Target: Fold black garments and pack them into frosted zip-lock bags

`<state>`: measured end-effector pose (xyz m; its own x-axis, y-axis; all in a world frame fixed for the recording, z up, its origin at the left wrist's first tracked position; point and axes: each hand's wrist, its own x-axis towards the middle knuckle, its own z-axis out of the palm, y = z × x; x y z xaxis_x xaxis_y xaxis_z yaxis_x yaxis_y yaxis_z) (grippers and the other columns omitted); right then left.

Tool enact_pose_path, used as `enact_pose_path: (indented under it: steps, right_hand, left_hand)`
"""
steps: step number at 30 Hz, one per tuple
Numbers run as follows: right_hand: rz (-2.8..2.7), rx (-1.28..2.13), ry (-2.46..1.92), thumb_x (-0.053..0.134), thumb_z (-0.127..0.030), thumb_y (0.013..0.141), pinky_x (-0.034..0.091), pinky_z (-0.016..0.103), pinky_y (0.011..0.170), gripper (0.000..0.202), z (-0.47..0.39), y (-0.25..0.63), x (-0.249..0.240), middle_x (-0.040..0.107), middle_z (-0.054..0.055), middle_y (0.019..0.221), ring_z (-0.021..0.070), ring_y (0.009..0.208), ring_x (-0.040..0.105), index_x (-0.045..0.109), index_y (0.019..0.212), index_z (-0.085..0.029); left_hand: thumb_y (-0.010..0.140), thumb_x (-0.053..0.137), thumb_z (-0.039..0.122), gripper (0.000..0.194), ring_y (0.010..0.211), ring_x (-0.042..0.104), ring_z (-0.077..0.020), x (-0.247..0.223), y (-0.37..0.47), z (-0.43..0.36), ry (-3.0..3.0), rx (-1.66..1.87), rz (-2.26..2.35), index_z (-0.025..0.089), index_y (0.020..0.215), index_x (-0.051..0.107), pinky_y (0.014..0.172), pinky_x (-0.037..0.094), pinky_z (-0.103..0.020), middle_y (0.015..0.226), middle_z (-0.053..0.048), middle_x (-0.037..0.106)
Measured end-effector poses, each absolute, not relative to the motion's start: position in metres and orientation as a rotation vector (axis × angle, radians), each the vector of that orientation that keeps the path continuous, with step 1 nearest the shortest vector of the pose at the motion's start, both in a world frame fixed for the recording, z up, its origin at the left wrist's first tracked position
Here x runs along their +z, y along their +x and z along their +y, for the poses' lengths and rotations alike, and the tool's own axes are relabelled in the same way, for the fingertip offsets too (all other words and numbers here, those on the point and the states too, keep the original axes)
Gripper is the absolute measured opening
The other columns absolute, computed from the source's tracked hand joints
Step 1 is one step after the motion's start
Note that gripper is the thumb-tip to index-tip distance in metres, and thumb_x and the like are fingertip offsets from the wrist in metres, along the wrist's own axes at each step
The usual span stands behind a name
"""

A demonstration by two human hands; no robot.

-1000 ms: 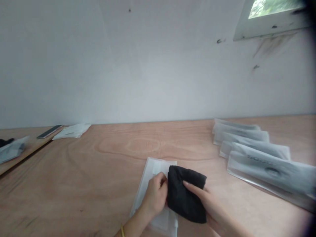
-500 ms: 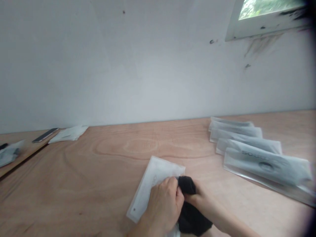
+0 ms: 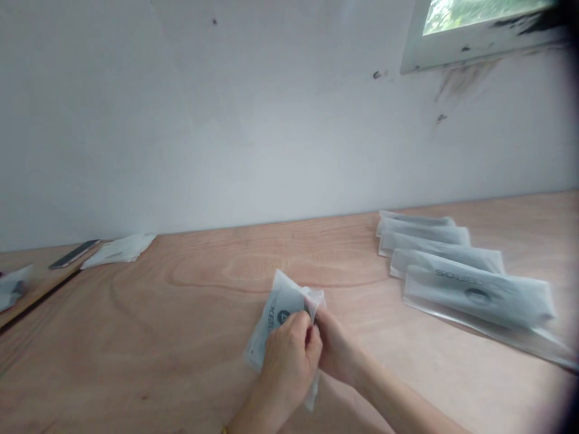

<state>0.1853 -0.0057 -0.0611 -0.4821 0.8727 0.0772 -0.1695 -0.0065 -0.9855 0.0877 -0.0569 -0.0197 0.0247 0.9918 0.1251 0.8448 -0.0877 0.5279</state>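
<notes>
A frosted plastic bag (image 3: 258,337) with dark printed lettering and a round logo is held tilted above the front middle of the table. My left hand (image 3: 294,349) is closed on the bag's edge near its mouth, thumb against the fingers. From the right, my right hand (image 3: 337,346) reaches into the bag's opening, its fingers hidden by the plastic and by my left hand. No black cloth shows outside the bag. A loose flap of the bag hangs below my hands.
Several filled frosted bags (image 3: 479,295) lie overlapped in a row on the right of the wooden table (image 3: 181,361). Flat white bags (image 3: 120,250) and a dark flat strip (image 3: 73,254) lie at the back left, near a gap in the tabletop. Another bag (image 3: 12,287) is at the left edge.
The folded black cloth that my right hand held at the bag's mouth has gone out of sight. My right hand has moved left into the opening, and the bag is raised slightly.
</notes>
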Motion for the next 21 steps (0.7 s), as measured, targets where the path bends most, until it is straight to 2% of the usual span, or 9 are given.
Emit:
enact_pose_path:
  steps: [3, 5, 7, 9, 10, 11, 14, 18, 21]
  right_hand:
    - [-1.424, 1.907, -0.840, 0.041, -0.053, 0.092, 0.056, 0.038, 0.075, 0.047, -0.008, 0.218, -0.061, 0.073, 0.008, 0.086, 0.0214, 0.080, 0.071, 0.063, 0.108, -0.015]
    - [-1.492, 1.820, -1.017, 0.057, -0.049, 0.084, 0.054, 0.038, 0.079, 0.044, -0.012, 0.248, -0.064, 0.074, 0.008, 0.090, 0.0227, 0.084, 0.070, 0.060, 0.115, -0.017]
    - [-1.695, 1.468, -1.175, 0.060, -0.043, 0.082, 0.054, 0.035, 0.072, 0.035, -0.019, 0.270, -0.068, 0.073, 0.006, 0.086, 0.0220, 0.078, 0.069, 0.064, 0.110, -0.021]
    - [-1.974, 1.076, -1.096, 0.056, -0.032, 0.086, 0.053, 0.034, 0.067, 0.022, -0.028, 0.277, -0.068, 0.070, 0.005, 0.084, 0.0205, 0.075, 0.066, 0.066, 0.103, -0.023]
    - [-2.101, 0.931, -0.986, 0.055, -0.026, 0.087, 0.052, 0.033, 0.067, 0.020, -0.032, 0.274, -0.066, 0.069, 0.005, 0.086, 0.0201, 0.077, 0.064, 0.066, 0.103, -0.024]
    - [-2.208, 0.815, -0.862, 0.054, -0.021, 0.087, 0.052, 0.033, 0.069, 0.021, -0.037, 0.267, -0.064, 0.069, 0.005, 0.089, 0.0203, 0.080, 0.063, 0.065, 0.104, -0.025]
    - [-2.350, 0.537, -0.612, 0.054, -0.015, 0.088, 0.049, 0.033, 0.069, 0.018, -0.045, 0.238, -0.051, 0.067, 0.004, 0.087, 0.0209, 0.081, 0.059, 0.065, 0.098, -0.024]
    - [-2.290, 0.389, -0.526, 0.049, -0.018, 0.093, 0.044, 0.031, 0.067, 0.018, -0.046, 0.212, -0.034, 0.064, 0.002, 0.077, 0.0178, 0.075, 0.055, 0.063, 0.083, -0.021]
    - [-2.276, 0.335, -0.535, 0.050, -0.019, 0.094, 0.043, 0.031, 0.074, 0.015, -0.036, 0.224, -0.027, 0.065, 0.002, 0.082, 0.0175, 0.080, 0.054, 0.063, 0.087, -0.021]
  left_hand:
    - [0.092, 0.050, 0.029, 0.010, 0.086, 0.058, -0.0193, -0.027, 0.063, -0.071, 2.044, 0.603, 1.795, 0.020, 0.088, 0.053, 0.073, 0.043, -0.028, 0.091, -0.003, 0.062]
    - [0.079, 0.069, 0.040, 0.031, 0.098, 0.056, -0.0235, -0.038, 0.047, -0.087, 2.201, 0.538, 1.671, 0.022, 0.101, 0.055, 0.083, 0.043, -0.033, 0.105, -0.004, 0.061]
    - [0.069, 0.078, 0.040, 0.045, 0.103, 0.054, -0.0271, -0.051, 0.037, -0.101, 2.419, 0.498, 1.571, 0.023, 0.103, 0.057, 0.087, 0.042, -0.037, 0.111, -0.005, 0.060]
    - [0.077, 0.072, 0.029, 0.025, 0.095, 0.057, -0.0246, -0.061, 0.033, -0.109, 2.599, 0.508, 1.513, 0.021, 0.095, 0.058, 0.084, 0.043, -0.037, 0.101, -0.004, 0.064]
    - [0.083, 0.064, 0.022, 0.009, 0.089, 0.058, -0.0219, -0.063, 0.032, -0.111, 2.656, 0.532, 1.502, 0.020, 0.090, 0.058, 0.080, 0.044, -0.035, 0.093, -0.003, 0.064]
    - [0.088, 0.056, 0.015, 0.004, 0.081, 0.058, -0.0196, -0.064, 0.033, -0.111, 2.695, 0.576, 1.504, 0.019, 0.086, 0.058, 0.075, 0.044, -0.033, 0.085, -0.002, 0.064]
    - [0.093, 0.039, 0.008, 0.024, 0.066, 0.055, -0.0167, -0.055, 0.041, -0.107, 2.742, 0.786, 1.538, 0.018, 0.076, 0.054, 0.063, 0.043, -0.029, 0.070, -0.002, 0.058]
    - [0.094, 0.038, 0.008, 0.025, 0.066, 0.056, -0.0156, -0.034, 0.048, -0.105, 2.692, 1.008, 1.625, 0.019, 0.076, 0.051, 0.064, 0.046, -0.027, 0.069, -0.001, 0.057]
    - [0.096, 0.040, 0.015, 0.021, 0.072, 0.060, -0.0164, -0.017, 0.039, -0.108, 2.634, 1.197, 1.656, 0.021, 0.080, 0.053, 0.069, 0.050, -0.027, 0.072, -0.002, 0.059]
